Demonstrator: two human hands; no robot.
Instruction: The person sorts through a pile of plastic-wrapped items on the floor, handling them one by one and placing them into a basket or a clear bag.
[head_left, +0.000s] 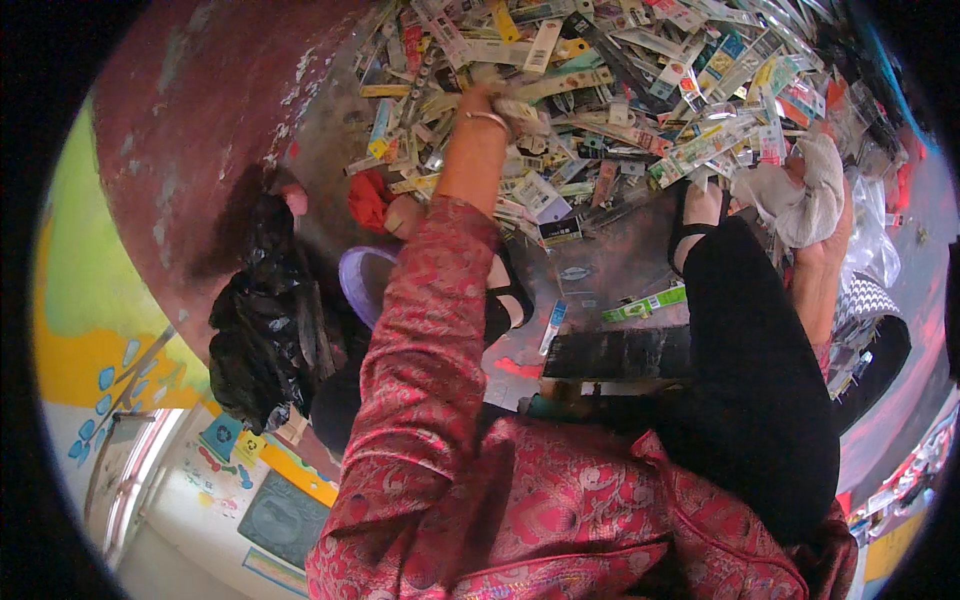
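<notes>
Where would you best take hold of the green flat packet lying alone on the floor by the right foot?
Pinch the green packet across its narrow width near the upper right end, coming from above: it lies flat, long and thin, clear of the packet pile.

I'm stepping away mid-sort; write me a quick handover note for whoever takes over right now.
Left hand: stretched out into the pile of small flat packets on the floor, fingers closed on a few of them.
Right hand: raised by the right knee, gripping a bunched white cloth.
Nearby: black plastic bag and a purple bowl to the left, a dark board and a few stray packets by the feet.
Done: cannot tell from this view.
Left: most packets lie heaped and unsorted.
</notes>
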